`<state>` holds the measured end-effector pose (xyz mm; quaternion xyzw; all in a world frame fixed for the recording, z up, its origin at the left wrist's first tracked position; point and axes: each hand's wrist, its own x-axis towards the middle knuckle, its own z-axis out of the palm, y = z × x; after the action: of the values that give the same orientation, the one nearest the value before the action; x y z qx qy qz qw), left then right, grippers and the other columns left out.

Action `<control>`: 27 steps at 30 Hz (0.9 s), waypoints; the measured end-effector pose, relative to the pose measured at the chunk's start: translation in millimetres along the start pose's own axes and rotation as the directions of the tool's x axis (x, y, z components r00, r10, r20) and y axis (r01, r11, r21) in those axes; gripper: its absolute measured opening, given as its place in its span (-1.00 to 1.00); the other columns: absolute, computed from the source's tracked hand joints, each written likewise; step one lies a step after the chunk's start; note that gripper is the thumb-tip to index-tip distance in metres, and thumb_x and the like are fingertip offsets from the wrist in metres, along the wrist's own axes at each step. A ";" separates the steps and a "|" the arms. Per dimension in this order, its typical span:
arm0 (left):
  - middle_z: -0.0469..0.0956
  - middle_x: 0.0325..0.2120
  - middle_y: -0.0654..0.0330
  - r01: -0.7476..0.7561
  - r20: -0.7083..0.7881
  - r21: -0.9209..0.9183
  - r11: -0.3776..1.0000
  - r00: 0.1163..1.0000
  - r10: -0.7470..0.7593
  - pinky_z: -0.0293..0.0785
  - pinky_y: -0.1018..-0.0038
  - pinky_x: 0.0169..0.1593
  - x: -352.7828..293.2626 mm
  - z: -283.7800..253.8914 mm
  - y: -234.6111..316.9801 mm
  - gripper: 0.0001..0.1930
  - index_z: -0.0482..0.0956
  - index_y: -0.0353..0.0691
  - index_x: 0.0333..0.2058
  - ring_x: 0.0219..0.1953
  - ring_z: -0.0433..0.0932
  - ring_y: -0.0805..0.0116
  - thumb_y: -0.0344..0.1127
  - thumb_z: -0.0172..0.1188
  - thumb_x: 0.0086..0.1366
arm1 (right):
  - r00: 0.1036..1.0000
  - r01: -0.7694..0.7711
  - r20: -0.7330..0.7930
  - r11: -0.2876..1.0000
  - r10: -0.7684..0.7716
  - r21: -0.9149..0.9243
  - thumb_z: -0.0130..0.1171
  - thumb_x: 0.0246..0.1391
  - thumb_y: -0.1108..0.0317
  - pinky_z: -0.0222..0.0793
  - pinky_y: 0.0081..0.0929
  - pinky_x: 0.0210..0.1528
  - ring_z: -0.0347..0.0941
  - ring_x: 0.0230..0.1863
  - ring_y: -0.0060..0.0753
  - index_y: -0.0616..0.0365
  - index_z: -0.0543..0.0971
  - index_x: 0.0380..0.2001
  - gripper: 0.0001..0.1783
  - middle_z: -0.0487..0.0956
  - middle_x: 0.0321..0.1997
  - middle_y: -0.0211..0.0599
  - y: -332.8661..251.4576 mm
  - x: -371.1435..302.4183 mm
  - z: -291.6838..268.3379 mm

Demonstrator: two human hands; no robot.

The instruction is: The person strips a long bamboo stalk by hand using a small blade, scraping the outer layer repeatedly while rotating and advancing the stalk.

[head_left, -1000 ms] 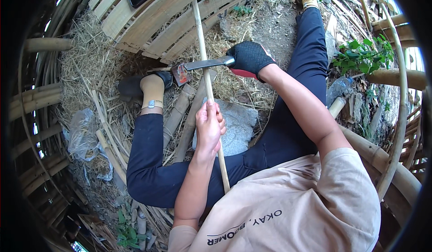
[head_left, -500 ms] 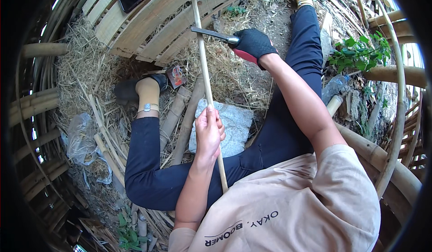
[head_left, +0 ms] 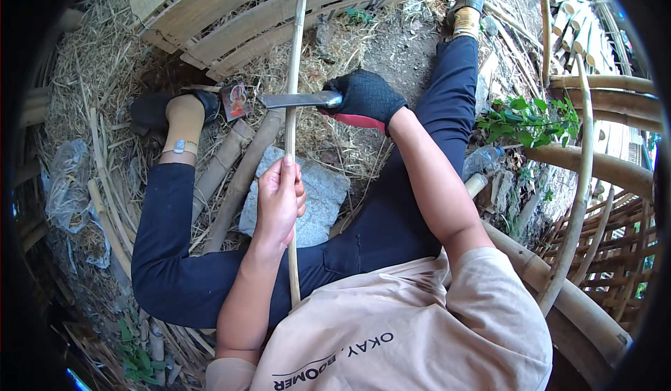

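Note:
My bare left hand [head_left: 279,199] is closed round a long, thin strip of pale wood or bamboo [head_left: 293,136]. The strip runs from my shirt front away to the wooden slats, nearly straight up the view. In a black and red glove, my right hand [head_left: 367,99] grips a knife by its handle. The knife's flat steel blade [head_left: 293,100] lies across the strip, a little beyond my left hand. A pale grey stone block [head_left: 325,194] sits on the ground under my left hand, between my legs.
A slatted wooden panel [head_left: 255,36] stands ahead. Bamboo pieces [head_left: 241,174] and straw lie by my left leg, near a clear plastic bag [head_left: 68,181] and a small red packet [head_left: 236,102]. On the right are a leafy plant [head_left: 528,120], a plastic bottle [head_left: 482,159] and bamboo poles [head_left: 580,171].
The knife and my right hand have come along the strip toward me, closer to my left hand. My left hand keeps its hold. The whole view has shifted, and the phone has left it.

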<state>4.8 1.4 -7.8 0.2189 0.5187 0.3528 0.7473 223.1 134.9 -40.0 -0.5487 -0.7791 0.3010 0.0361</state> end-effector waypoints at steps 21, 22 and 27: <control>0.11 -0.72 0.55 -0.144 -0.125 0.123 0.982 0.979 0.160 -0.09 0.65 -0.70 11.9 5.0 -23.3 -0.60 0.30 -0.07 -0.48 -0.75 0.03 0.77 -0.07 -0.10 0.59 | 0.961 -0.249 -0.089 0.960 0.261 0.127 0.35 0.05 0.02 0.48 -0.16 -0.24 0.59 -0.36 0.17 0.12 0.67 -0.37 -0.64 0.61 -0.46 0.09 -8.8 -5.0 10.5; 0.10 -0.72 0.54 -0.166 -0.130 0.148 0.975 0.974 0.186 -0.09 0.65 -0.69 8.6 3.4 -21.9 -0.60 0.30 -0.07 -0.49 -0.74 0.03 0.77 -0.08 -0.10 0.59 | 0.965 -0.202 -0.133 0.963 0.226 0.176 0.40 0.05 0.10 0.46 -0.24 -0.26 0.53 -0.40 -0.13 0.18 0.65 -0.38 -0.66 0.61 -0.49 -0.02 -6.2 -3.1 19.1; 0.14 -0.69 0.50 -0.234 -0.133 0.212 0.949 0.955 0.265 0.03 0.60 -0.60 8.7 3.3 -30.4 -0.58 0.34 -0.14 -0.51 -0.66 0.11 0.72 -0.12 -0.08 0.58 | 0.967 -0.176 -0.142 0.958 0.211 0.226 0.44 0.08 0.24 0.42 -0.41 -0.32 0.43 -0.44 -0.58 0.24 0.65 -0.40 -0.73 0.62 -0.51 -0.29 5.4 -5.4 33.8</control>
<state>18.8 -11.9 -33.1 0.3256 0.5768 0.4089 0.6278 216.7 116.9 -68.8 -0.6383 -0.6794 0.3381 0.1287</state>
